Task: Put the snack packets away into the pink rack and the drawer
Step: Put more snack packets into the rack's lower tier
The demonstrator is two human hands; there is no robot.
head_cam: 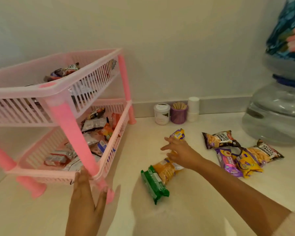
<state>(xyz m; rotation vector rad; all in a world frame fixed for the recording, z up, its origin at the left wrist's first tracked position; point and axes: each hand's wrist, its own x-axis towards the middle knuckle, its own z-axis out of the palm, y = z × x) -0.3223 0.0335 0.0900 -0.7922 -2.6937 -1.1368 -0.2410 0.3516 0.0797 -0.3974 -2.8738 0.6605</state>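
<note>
We see the right hand (180, 151) reaching out, fingers spread over the orange packet (165, 169), not gripping; the green packet (154, 183) lies just nearer. The left hand (85, 198), fingers straight, touches the pink rack (54, 92), which holds packets on 2 tiers.

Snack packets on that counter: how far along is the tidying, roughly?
Roughly midway. Done: both tiers of the pink rack already hold packets. In hand: the right hand reaches over the orange packet beside the green packet, while the left hand rests at the rack's front leg. Left: the peanut packets and purple biscuit packet lie loose. No drawer is visible.
</note>
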